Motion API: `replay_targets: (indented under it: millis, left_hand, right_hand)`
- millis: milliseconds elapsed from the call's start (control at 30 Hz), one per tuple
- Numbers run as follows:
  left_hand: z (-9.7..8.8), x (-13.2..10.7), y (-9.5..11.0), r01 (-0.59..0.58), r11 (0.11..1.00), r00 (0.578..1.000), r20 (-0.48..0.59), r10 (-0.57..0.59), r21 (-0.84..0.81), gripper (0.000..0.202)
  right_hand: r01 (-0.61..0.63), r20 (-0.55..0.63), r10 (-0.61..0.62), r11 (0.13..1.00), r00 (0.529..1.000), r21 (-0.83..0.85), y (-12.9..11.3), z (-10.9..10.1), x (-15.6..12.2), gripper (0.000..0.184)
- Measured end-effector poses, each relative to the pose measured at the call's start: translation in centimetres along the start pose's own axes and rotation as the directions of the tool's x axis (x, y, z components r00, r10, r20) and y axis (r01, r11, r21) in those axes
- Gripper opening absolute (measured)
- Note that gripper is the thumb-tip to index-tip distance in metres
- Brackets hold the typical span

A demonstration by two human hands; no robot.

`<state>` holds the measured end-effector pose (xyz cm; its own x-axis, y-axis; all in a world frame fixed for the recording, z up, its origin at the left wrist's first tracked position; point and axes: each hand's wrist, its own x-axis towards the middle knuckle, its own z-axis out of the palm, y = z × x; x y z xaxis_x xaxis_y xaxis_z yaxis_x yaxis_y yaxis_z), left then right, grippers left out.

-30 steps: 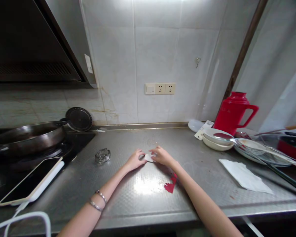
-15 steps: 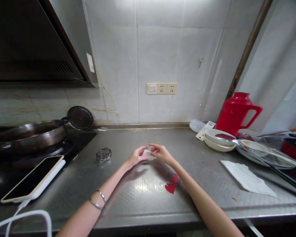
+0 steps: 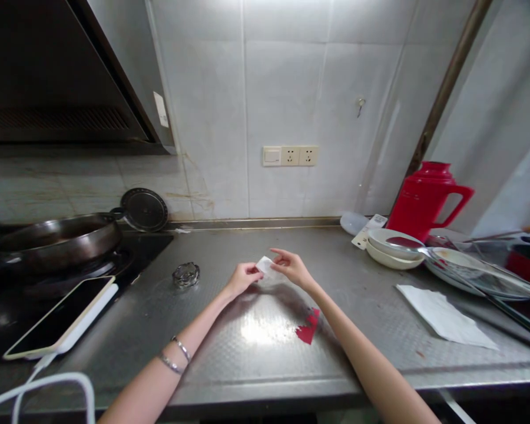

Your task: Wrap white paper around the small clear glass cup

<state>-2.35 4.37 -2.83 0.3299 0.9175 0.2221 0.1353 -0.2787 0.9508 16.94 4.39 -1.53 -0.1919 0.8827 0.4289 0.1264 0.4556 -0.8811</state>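
Observation:
Over the middle of the metal counter, my left hand [image 3: 244, 279] pinches a small piece of white paper [image 3: 265, 264] at its lower left edge. My right hand [image 3: 294, 270] meets the paper's right side with its thumb and curled fingers, while its index finger is raised apart and points left. Part of the paper is hidden behind the fingers. A ragged red scrap [image 3: 307, 331] lies on the counter below my right wrist. To the left of my hands sits a crumpled silvery-dark ring-shaped object [image 3: 186, 275], whose kind I cannot make out.
On the left, a phone [image 3: 62, 318] with a white cable rests by the stove, near a frying pan [image 3: 57, 238]. At the right stand a red thermos jug [image 3: 419, 200], stacked bowls [image 3: 393, 253], dishes with utensils, and a white napkin [image 3: 444, 315].
The white paper is tilted up more and shows more of its face. My left fingers have closed down on its lower edge, and my right index finger has lifted slightly.

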Motion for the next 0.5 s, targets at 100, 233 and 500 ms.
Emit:
replay_targets:
  millis: [100, 233, 500]
  left_hand:
    - [-0.36, 0.23, -0.15, -0.018, 0.999, 0.998, -0.065, 0.021, 0.037, 0.015]
    - [-0.88, 0.47, -0.05, -0.059, 0.997, 0.975, -0.211, 0.068, 0.046, 0.015]
    - [-0.39, 0.24, 0.59, 0.064, 0.971, 0.976, -0.19, -0.109, -0.23, 0.028]
  right_hand:
    - [-0.023, -0.011, 0.023, 0.999, 1.0, 0.036, 0.17, -0.09, 0.06, 0.057]
    - [-0.056, 0.001, 0.056, 0.998, 0.998, 0.018, 0.1, -0.32, 0.03, 0.059]
    - [-0.066, 0.074, 0.072, 0.995, 0.995, -0.078, -0.1, -0.52, -0.11, 0.055]
